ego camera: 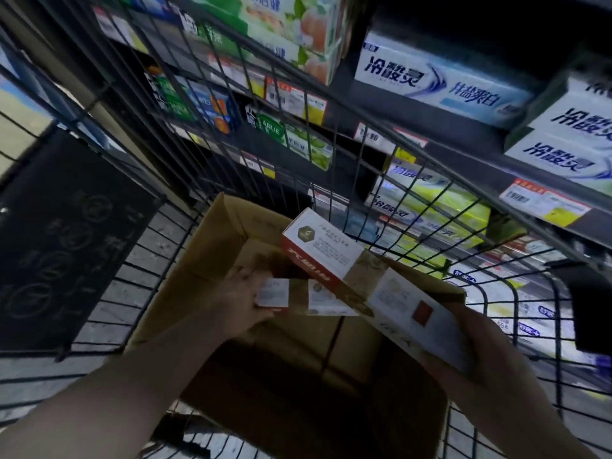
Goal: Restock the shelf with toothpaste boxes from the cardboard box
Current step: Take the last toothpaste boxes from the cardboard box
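The left hand point(241, 303) is down inside the cardboard box point(212, 260), thumb and fingers pinching the end of a small white toothpaste box point(273, 293) that lies low in the carton. The right hand point(480, 352) closes around the near end of a long white-and-red toothpaste box point(326, 248), its fingertips hidden underneath, and holds it tilted above the carton's right edge, with the far end pointing toward the shelves. The carton sits in a wire cart point(427, 150) parked just beside the shelf point(463, 167). Much of the carton's brown floor is bare and no other packs can be made out in its dark near half, so the carton looks close to empty. Neither pack in hand has reached the shelf yet, so that part of the job remains. The held box carries a hexagonal emblem, small print too fine to read, and white characters on its red band that are not legible from this angle. On the shelves, white-and-blue packs point(440, 81) read 冷酸灵, a green pack point(275, 130) reads DARLIE, and price tags point(543, 207) line the shelf edge.
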Tool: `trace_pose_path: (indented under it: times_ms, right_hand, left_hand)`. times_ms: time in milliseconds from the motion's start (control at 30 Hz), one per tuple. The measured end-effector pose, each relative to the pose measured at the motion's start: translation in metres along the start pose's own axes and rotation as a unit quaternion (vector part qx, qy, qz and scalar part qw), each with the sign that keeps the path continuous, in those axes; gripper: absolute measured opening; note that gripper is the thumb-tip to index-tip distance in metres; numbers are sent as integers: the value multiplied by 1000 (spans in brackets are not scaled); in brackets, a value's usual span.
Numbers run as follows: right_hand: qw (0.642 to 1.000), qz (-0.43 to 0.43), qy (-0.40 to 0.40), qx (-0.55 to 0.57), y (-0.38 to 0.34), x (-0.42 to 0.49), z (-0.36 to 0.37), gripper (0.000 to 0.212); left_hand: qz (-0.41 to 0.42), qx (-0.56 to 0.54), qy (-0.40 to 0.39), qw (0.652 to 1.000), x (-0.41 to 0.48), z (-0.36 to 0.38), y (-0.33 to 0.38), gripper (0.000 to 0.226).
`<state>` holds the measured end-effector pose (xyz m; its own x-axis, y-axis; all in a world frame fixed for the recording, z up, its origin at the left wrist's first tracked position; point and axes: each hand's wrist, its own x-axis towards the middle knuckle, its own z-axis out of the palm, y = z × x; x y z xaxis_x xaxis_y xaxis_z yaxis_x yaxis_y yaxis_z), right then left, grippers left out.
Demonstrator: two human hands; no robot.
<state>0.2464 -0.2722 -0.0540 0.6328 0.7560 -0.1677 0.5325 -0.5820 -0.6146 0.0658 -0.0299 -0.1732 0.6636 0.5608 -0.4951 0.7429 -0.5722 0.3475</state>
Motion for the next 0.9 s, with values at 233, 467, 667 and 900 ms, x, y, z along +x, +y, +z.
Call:
trace_pose_path:
  times_ms: [233, 467, 667, 900]
  right_hand:
    - [999, 14, 33, -11, -44, -15, -52, 59]
    - [998, 24, 7, 61, -85, -64, -147, 46]
    - [995, 23, 49, 88, -77, -129, -242, 38]
    - [979, 56, 178, 81, -23, -246, -354, 59]
  left_hand:
    - [77, -13, 29, 997, -64, -73, 14, 63]
    - [78, -123, 55, 988, -144, -147, 70, 81]
    - [223, -161, 76, 958, -202, -194, 169, 63]
    - [352, -118, 44, 927, -258, -195, 321, 64]
